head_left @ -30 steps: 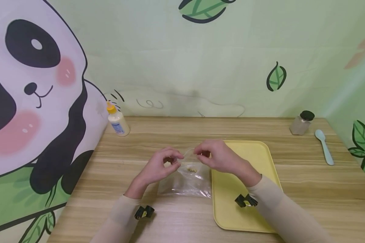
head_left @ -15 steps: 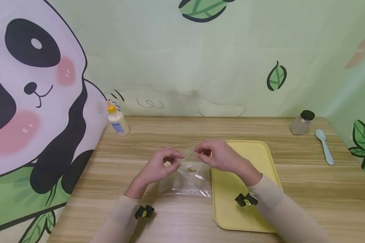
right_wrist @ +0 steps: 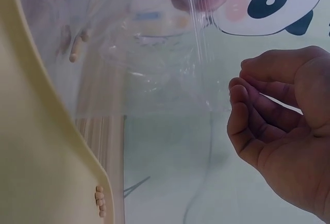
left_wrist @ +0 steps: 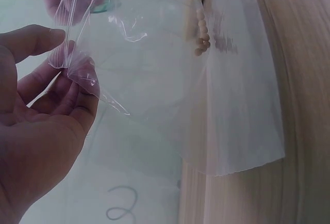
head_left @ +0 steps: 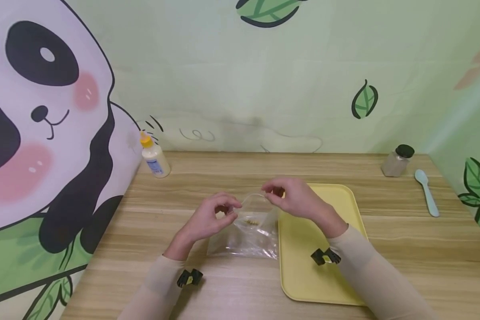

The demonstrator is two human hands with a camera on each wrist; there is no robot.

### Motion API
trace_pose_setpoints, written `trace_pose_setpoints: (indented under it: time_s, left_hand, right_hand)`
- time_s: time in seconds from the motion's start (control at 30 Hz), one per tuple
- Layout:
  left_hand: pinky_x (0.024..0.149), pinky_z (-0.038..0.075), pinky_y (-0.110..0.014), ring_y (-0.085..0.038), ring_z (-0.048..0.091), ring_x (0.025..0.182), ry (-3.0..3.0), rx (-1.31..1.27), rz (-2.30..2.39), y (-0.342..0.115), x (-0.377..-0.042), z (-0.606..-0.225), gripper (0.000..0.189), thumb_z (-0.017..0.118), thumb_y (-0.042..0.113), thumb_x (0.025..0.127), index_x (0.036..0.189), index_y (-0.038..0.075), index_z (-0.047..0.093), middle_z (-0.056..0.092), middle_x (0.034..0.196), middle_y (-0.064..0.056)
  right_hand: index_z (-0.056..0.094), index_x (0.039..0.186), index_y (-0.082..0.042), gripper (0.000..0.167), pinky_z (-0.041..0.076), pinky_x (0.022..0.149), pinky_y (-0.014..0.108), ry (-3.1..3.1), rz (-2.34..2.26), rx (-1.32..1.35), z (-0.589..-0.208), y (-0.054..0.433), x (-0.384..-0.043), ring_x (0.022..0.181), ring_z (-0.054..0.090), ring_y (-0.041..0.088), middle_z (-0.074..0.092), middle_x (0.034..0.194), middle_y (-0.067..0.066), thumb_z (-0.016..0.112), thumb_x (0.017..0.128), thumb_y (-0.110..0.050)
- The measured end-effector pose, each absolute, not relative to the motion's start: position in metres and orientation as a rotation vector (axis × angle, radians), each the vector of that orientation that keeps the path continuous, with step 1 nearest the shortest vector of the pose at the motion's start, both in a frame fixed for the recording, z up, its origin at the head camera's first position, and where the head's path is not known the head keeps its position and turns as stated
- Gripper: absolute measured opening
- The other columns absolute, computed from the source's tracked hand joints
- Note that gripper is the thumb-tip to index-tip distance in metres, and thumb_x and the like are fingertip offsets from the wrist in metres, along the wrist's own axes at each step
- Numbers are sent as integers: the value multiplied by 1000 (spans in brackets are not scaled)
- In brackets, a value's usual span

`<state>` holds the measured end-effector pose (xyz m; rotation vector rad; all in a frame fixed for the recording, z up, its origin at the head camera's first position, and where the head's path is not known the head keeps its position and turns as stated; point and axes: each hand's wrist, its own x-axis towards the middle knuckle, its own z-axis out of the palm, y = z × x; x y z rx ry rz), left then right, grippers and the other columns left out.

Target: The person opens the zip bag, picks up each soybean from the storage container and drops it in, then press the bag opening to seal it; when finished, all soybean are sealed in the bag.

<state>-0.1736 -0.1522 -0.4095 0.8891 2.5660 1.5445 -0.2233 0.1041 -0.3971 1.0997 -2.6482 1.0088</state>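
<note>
A clear zip bag [head_left: 246,242] stands slanted on the table, its lower part on the wood and its mouth raised between my hands. Inside lie several small tan bead-like pieces [head_left: 252,222], clustered in a short row. My left hand [head_left: 210,218] pinches the bag's zip edge at its left side, thumb against fingers, as the left wrist view shows. My right hand [head_left: 294,198] has its thumb and fingertips together at the right end of the bag's rim, above the tray. In the right wrist view, its fingertips [right_wrist: 238,92] meet the faint bag edge.
A yellow tray [head_left: 320,275] lies right of the bag; more tan pieces [right_wrist: 100,202] sit by its rim. A glue-like bottle [head_left: 156,162] with yellow cap stands back left. At back right are a black-lidded jar [head_left: 398,162] and a pale blue spoon [head_left: 427,193].
My right hand has moved slightly right and away from me along with the bag's rim, and the mouth's visible arc is longer. My left hand has stayed in place.
</note>
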Motion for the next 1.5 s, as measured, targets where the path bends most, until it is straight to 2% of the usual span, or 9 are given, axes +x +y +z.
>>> trace_pose_setpoints:
  time_s: [0.6,1.5]
  left_hand:
    - [76,56,-31,-21,57,84,2580,861,1538,-152,-174,-410,19,67,-8,84,103,-10,66,65,103,-24]
    - [78,56,-31,-22,58,85,2584,870,1529,-153,-174,-410,20,66,-8,84,104,-10,66,65,104,-24]
  right_hand:
    - [73,102,-4,16,54,67,26,-2690,1052,968,-411,118,-244,75,61,11,73,90,5,68,88,-8]
    - [72,103,-1,19,57,71,32,-2807,1038,736,-448,132,-272,79,65,18,73,93,10,67,88,-11]
